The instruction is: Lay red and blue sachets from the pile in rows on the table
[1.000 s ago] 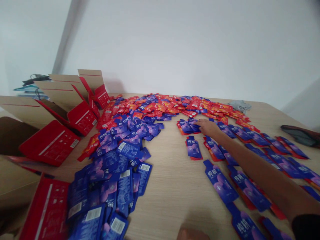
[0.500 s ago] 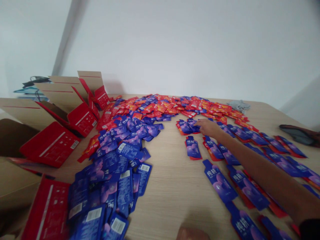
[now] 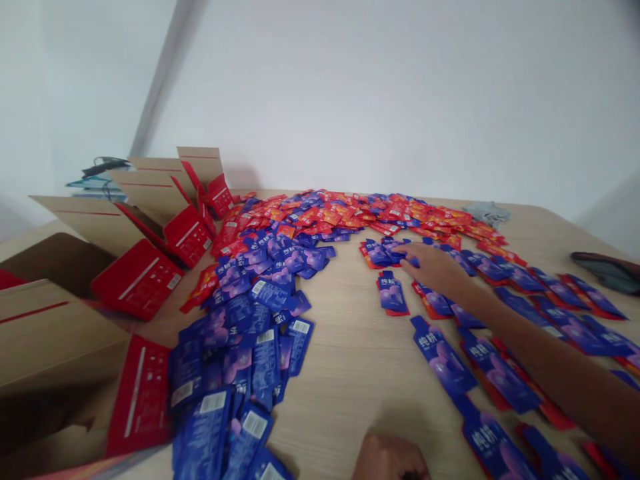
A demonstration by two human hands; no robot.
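My right hand (image 3: 425, 263) reaches in from the right, its fingers closed at the edge of a blue pouch (image 3: 393, 250) that lies on a small stack of blue and red pouches. Just below that stack lies another blue pouch (image 3: 393, 293) on top of a red one. At the bottom edge, my left hand (image 3: 390, 459) rests on the table as a closed fist, cut off by the frame. What it holds, if anything, is hidden. Rows of blue-over-red pouches (image 3: 443, 357) lie on the right, partly under my right forearm.
Open red cardboard boxes (image 3: 137, 280) stand along the left. Loose blue pouches (image 3: 265, 353) are heaped beside them, and a mixed red and blue pile (image 3: 330, 210) stretches across the back. A grey cloth (image 3: 487, 212) and a dark case (image 3: 607, 270) lie at the right.
The view has shifted a little left, so the boxes show more fully. My right hand stays at the same stack, its fingers still at the blue pouch. More of my left fist shows.
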